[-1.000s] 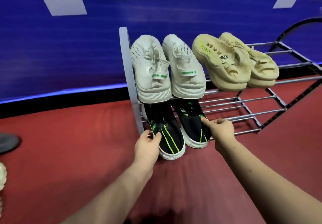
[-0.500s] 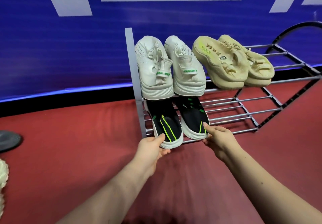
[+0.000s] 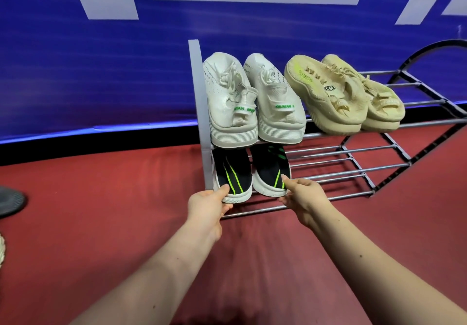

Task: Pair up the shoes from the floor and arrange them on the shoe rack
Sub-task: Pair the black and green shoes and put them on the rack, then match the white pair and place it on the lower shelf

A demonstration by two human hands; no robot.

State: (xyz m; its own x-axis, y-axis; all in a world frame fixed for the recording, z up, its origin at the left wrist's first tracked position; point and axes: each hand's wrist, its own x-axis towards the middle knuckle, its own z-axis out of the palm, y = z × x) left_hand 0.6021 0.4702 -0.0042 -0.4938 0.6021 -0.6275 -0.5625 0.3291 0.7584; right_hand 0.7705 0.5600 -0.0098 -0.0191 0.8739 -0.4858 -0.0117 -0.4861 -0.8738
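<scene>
A two-tier shoe rack (image 3: 199, 97) stands on the red floor against the blue wall. On its upper tier sit a pair of white sneakers (image 3: 230, 102) and a pair of yellow slippers (image 3: 326, 97), heels toward me. The lower tier's left end carries two black shoes with green stripes. My left hand (image 3: 206, 207) holds the heel of the left black shoe (image 3: 233, 173), thumb on top and fingers under the sole. My right hand (image 3: 304, 198) pinches the heel of the right black shoe (image 3: 269, 170).
Bare metal bars (image 3: 353, 173) fill the lower tier to the right of the black shoes. A dark grey shoe (image 3: 10, 202) lies on the floor at the far left edge, with a cream object (image 3: 2, 249) just below it.
Both black shoes have slid further back onto the lower tier, side by side under the white sneakers. My hands moved forward with their heels.
</scene>
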